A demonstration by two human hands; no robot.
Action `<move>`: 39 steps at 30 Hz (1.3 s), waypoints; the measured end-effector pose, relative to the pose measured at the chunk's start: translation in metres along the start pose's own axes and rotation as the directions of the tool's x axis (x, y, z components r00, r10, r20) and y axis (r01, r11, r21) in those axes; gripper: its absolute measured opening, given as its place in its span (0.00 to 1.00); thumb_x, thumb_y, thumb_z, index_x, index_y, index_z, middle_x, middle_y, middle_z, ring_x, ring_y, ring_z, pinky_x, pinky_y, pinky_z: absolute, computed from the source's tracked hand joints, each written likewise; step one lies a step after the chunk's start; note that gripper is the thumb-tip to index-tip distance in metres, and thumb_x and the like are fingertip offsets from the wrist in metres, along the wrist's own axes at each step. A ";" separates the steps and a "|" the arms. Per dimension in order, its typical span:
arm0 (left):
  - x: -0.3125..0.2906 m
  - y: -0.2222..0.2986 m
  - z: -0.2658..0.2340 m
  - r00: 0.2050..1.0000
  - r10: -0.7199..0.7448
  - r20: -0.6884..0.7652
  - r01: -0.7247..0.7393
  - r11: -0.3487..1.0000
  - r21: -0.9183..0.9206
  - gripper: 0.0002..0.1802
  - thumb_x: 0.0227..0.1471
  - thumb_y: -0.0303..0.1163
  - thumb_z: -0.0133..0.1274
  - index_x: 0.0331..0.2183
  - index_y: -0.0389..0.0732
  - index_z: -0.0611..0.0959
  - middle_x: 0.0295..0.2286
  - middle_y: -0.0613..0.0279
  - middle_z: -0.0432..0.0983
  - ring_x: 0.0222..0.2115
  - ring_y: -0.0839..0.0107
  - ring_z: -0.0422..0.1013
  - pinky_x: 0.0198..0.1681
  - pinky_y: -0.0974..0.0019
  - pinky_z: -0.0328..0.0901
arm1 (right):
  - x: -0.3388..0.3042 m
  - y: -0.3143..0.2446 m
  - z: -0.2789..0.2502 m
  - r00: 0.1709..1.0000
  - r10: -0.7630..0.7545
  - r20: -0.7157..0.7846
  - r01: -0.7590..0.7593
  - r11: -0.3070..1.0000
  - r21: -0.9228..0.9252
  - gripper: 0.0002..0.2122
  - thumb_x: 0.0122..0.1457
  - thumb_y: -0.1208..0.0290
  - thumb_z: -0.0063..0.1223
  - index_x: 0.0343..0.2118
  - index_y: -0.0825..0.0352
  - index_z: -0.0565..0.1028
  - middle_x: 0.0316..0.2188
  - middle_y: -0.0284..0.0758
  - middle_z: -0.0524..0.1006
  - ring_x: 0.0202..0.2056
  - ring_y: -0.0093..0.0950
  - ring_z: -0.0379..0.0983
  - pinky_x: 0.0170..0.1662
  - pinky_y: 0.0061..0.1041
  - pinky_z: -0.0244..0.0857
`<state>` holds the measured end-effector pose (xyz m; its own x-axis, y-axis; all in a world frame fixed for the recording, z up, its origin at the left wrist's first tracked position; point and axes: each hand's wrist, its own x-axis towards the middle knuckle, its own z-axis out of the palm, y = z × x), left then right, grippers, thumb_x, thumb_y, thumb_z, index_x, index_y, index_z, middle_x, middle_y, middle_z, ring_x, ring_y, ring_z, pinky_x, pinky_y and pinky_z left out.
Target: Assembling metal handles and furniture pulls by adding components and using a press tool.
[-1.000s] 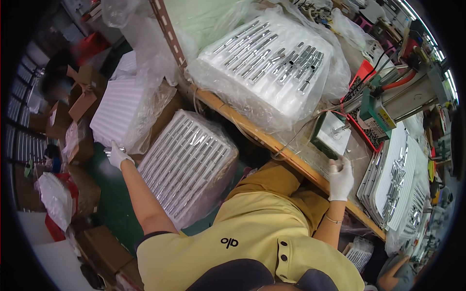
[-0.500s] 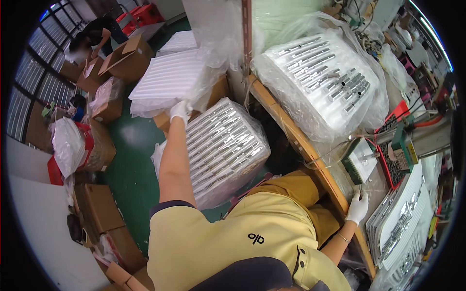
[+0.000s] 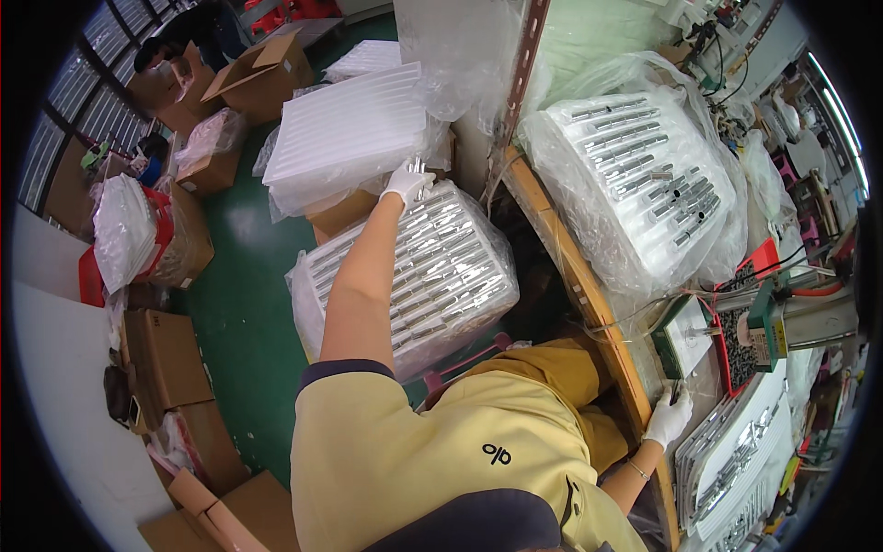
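1. A small metal part [image 3: 416, 166] is pinched in the gloved left hand [image 3: 406, 184], just above the bagged tray of metal parts [image 3: 432, 267].
2. The gloved right hand [image 3: 669, 416] is rested at the workbench edge [image 3: 589, 304], right of that tray; its grip cannot be told.

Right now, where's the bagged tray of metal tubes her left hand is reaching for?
The bagged tray of metal tubes sits low at centre-left of the head view, under the gloved left hand, beside the workbench edge.

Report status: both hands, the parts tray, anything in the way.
Left hand gloved, pinching small metal part above bagged tray of metal tubes. Right hand resting at bench edge. Nothing obstructing.
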<state>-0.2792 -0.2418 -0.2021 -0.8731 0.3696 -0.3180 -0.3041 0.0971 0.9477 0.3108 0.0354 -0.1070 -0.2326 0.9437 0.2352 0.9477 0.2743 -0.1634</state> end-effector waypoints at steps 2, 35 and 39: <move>0.009 -0.009 -0.014 0.998 0.018 0.066 -0.019 1.000 0.014 0.32 0.45 0.24 0.58 0.52 0.36 0.64 0.22 0.60 0.72 0.16 0.74 0.67 0.17 0.71 0.62 | 0.003 -0.002 0.000 1.000 -0.004 0.015 0.004 1.000 0.002 0.16 0.53 0.68 0.56 0.45 0.67 0.75 0.42 0.43 0.74 0.44 0.41 0.70 0.48 0.35 0.63; -0.205 -0.123 0.204 0.244 -0.606 0.758 -0.034 0.775 0.631 0.20 0.48 0.27 0.52 0.45 0.37 0.69 0.29 0.63 0.72 0.28 0.77 0.69 0.33 0.75 0.65 | -0.289 0.176 -0.293 -0.085 0.465 -0.881 -0.147 0.869 0.473 0.17 0.66 0.63 0.41 0.45 0.74 0.72 0.35 0.40 0.77 0.30 0.22 0.72 0.34 0.18 0.64; -0.197 -0.129 0.255 -0.323 -0.946 0.034 0.205 -0.035 0.978 0.14 0.60 0.45 0.43 0.29 0.45 0.71 0.23 0.63 0.74 0.24 0.78 0.70 0.25 0.74 0.64 | -0.385 0.258 -0.227 -0.288 0.675 -0.680 -0.300 0.610 0.733 0.10 0.62 0.76 0.44 0.43 0.71 0.74 0.31 0.34 0.77 0.27 0.17 0.71 0.29 0.11 0.63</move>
<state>0.0286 -0.0915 -0.2544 0.5827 -0.1795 -0.7926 0.2041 0.9764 -0.0711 0.6947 -0.2992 -0.0222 0.8550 -0.2121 0.4733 0.4880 0.0198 -0.8726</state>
